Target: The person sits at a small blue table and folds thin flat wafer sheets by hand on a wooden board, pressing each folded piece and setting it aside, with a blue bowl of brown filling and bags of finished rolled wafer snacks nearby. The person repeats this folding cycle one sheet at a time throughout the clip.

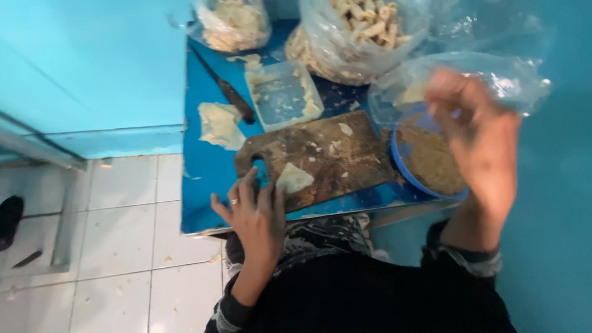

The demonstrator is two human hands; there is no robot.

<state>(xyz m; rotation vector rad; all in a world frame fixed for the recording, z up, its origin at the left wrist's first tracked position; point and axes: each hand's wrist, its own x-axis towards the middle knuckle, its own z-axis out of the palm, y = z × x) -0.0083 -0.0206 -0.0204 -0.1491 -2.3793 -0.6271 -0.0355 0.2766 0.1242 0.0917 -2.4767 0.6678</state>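
While the left hand (256,213) rests with fingers spread on the dark cutting board (320,157), touching a pale dough piece (294,178), the blurred right hand (478,132) hovers over the blue bowl (398,157) of brown crumbs at three o'clock, its grip impossible to tell. A clear tub (282,94) and filled bags (361,37) sit at twelve on the blue table (203,179); white floor tiles (117,240) lie at nine.

A small blue worktop (197,185) stands against a turquoise wall (92,68). Left of the worktop and below its near edge lies a floor of white square tiles (117,246) with grey joints, flecked with pale crumbs. Further left of the worktop, a grey metal rail (37,151) runs along the wall's foot. Right of the worktop, another turquoise surface (555,216) rises, evenly lit.
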